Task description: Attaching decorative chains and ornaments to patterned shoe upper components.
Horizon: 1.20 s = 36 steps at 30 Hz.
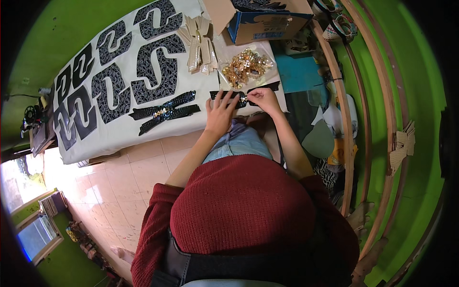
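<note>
At the table's near edge lies a black shoe-strap-like piece (214,95) with a small gold ornament (245,97) at its middle. My left hand (221,114) rests on its left part with the fingers spread. From the other side, my right hand (264,99) has thumb and fingers pinched together beside the ornament; what they grip is too small to tell. Further left lies a crossed pair of shiny black straps (181,112) with gold beads at the crossing. Beyond my hands, a heap of gold ornaments (248,67) sits on clear plastic.
Several black patterned cut-outs (158,67) cover the left of the cream cloth (114,136). Cream straps (195,60) lie beside the gold heap. An opened cardboard box (267,26) stands at the back right. Wooden rails (342,115) run along the right.
</note>
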Available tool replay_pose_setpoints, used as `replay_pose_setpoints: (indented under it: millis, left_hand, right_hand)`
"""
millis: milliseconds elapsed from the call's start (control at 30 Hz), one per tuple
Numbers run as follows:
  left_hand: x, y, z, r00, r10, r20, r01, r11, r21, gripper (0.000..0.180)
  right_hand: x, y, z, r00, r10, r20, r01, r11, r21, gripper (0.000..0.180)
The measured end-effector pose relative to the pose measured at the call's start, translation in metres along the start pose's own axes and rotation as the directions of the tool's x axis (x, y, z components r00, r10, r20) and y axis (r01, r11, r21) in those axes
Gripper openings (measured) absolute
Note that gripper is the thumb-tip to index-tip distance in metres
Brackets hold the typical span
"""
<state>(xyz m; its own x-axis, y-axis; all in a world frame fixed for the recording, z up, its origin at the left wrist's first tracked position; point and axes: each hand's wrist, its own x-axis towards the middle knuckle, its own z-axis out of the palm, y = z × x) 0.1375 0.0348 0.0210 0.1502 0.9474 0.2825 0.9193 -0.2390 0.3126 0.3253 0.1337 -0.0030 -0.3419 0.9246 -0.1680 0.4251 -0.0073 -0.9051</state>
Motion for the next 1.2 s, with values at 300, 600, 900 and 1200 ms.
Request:
replay_pose_setpoints:
  millis: [300,600,900,1200]
  left_hand:
    - [0.000,0.000,0.013,0.962,0.107,0.251,-0.122,0.992,0.043,0.074]
    - [-0.001,-0.002,0.019,0.968,0.122,0.219,-0.145,0.986,0.088,0.070]
    - [0.000,-0.004,0.017,0.960,0.124,0.253,-0.146,0.987,0.068,0.070]
    - [0.001,-0.005,0.012,0.947,0.128,0.294,-0.131,0.991,-0.009,0.065]
  right_hand:
    - [-0.002,-0.008,0.002,0.998,-0.007,-0.068,0.005,0.999,-0.036,0.017]
    - [-0.020,-0.045,-0.004,0.983,-0.129,-0.129,0.080,0.939,-0.333,0.018]
    - [-0.035,-0.040,-0.032,0.957,-0.100,-0.271,0.022,0.960,-0.279,0.023]
    - [-0.037,-0.039,0.001,0.940,-0.301,-0.163,0.160,0.808,-0.567,0.024]
